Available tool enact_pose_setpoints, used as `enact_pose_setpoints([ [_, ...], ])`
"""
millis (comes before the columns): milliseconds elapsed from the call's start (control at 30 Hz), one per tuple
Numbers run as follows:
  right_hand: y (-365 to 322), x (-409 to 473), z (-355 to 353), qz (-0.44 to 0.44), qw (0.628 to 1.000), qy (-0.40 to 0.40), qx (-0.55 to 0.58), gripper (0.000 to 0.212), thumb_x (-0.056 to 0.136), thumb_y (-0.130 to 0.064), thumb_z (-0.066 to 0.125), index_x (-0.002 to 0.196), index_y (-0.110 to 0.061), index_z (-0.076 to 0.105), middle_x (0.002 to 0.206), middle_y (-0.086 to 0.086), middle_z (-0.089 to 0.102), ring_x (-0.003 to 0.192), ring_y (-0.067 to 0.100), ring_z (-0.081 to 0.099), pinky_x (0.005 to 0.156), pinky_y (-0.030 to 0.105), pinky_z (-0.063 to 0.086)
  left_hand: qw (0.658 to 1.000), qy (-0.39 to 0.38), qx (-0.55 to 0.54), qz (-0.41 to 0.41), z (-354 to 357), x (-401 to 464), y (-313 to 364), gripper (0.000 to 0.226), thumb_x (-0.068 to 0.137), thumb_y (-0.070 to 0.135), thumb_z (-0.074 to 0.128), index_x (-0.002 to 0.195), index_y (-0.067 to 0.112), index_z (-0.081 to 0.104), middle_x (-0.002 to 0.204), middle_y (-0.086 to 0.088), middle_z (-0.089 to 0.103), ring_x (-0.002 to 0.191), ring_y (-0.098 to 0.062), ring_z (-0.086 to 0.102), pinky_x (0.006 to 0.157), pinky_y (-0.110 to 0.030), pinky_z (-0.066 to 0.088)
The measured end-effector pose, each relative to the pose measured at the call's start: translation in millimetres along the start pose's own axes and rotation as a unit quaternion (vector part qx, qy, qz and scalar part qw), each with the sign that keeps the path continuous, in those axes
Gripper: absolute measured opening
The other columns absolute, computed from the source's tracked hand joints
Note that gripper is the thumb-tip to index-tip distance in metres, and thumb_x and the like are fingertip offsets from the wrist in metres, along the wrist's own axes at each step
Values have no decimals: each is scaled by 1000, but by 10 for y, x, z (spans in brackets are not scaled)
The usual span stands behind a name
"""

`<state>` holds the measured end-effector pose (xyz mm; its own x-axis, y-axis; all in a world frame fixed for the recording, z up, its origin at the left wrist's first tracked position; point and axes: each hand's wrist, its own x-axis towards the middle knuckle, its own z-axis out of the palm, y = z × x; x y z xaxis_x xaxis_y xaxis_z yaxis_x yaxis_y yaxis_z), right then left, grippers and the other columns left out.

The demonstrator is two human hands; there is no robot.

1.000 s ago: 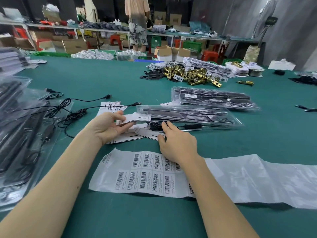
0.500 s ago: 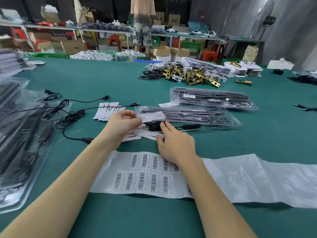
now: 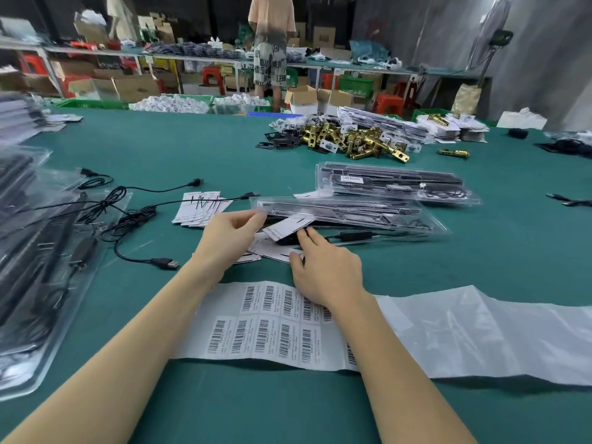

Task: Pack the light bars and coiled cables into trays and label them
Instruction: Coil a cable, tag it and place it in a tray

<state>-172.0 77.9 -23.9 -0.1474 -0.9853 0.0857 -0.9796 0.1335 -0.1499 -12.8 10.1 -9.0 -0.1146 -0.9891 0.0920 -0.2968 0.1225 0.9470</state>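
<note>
I am watching the left hand (image 3: 232, 233) pinching the near-left corner of the clear plastic tray of black light bars (image 3: 346, 213), whose long axis is running left to right just beyond both hands. The right hand (image 3: 326, 267) is lying flat-fingered, holding nothing, on the white paper cards (image 3: 275, 249), nearer the tray's middle.

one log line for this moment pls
left hand pinches tray corner | right hand rests on cards | label sheet near

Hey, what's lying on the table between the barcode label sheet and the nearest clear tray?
In the head view, loose white cards lie between the barcode label sheet and the nearest clear tray, with the right hand resting there.
</note>
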Motion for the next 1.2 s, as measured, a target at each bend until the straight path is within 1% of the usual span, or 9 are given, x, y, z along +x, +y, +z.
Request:
enact_pose_setpoints([
  [33, -5, 1, -3, 0, 1000, -2, 1, 55, 105, -45, 26, 158, -30, 22, 166, -11, 18, 126, 30, 57, 90, 38, 45, 999, -3, 38, 23, 5, -6, 9, 18, 96, 49, 58, 88, 45, 75, 86, 31, 71, 71, 11, 61, 72, -15, 40],
  [67, -8, 1, -2, 0, 1000, -2, 2, 55, 105, -45, 26, 157, -30, 23, 166, -11, 19, 124, 30, 57, 88, 38, 45, 996, -12, 81, 47, 16, -19, 21, 25, 99, 48, 52, 95, 42, 76, 111, 17, 48, 75, -1, 60, 73, -17, 41],
  [100, -9, -1, 0, -1, 1000, 1, 3, 54, 105, -44, 27, 156, -30, 25, 165, -11, 22, 122, 30, 59, 84, 38, 44, 989, -26, 127, 74, 30, -24, 25, 31, 102, 45, 47, 102, 38, 76, 79, 31, 56, 84, -3, 57, 81, -21, 44],
  [133, -6, -5, 0, -3, 1000, 6, 3, 52, 105, -44, 28, 154, -29, 28, 163, -12, 27, 119, 30, 60, 79, 38, 42, 976, -36, 182, 115, 47, -27, 20, 32, 103, 41, 45, 109, 34, 76, 113, 17, 72, 105, -7, 57, 93, -27, 44],
  [267, 0, -39, -1, -10, 1000, 14, 8, 44, 104, -44, 31, 144, -28, 40, 152, -12, 42, 110, 31, 62, 70, 35, 34, 881, -74, 391, 258, 97, -77, 23, 38, 99, 43, 53, 134, 31, 63, 141, 13, 56, 133, -14, 42, 110, -39, 33],
  [533, -11, -42, -29, -12, 1000, -1, 7, 44, 105, -44, 29, 144, -26, 38, 151, -9, 41, 112, 32, 61, 71, 35, 34, 879, -48, 383, 279, 206, -72, 50, 31, 100, 32, 56, 120, 13, 71, 124, 0, 65, 119, -20, 46, 99, -24, 34],
  [700, -14, -52, -53, -14, 1000, -3, 7, 48, 105, -45, 27, 147, -24, 38, 145, -5, 47, 117, 31, 59, 75, 37, 36, 877, -57, 394, 270, 227, -91, 66, 44, 96, 7, 50, 135, 23, 62, 104, 0, 71, 108, -27, 50, 83, -34, 44],
  [867, -13, -59, -63, -17, 1000, 8, 12, 43, 105, -43, 28, 142, -25, 42, 140, -5, 50, 113, 31, 60, 72, 35, 33, 860, -63, 415, 291, 308, -107, 73, 32, 101, 22, 51, 127, 19, 68, 126, 0, 67, 115, -27, 55, 99, -38, 42],
  [1200, 167, -104, -138, -68, 996, -13, 62, 46, 100, -50, 41, 140, -28, 42, 135, -9, 50, 116, 26, 57, 85, 38, 46, 835, -53, 465, 289, 382, -122, 43, 36, 105, 30, 39, 119, 18, 69, 120, 5, 69, 118, -19, 56, 104, -33, 36],
])
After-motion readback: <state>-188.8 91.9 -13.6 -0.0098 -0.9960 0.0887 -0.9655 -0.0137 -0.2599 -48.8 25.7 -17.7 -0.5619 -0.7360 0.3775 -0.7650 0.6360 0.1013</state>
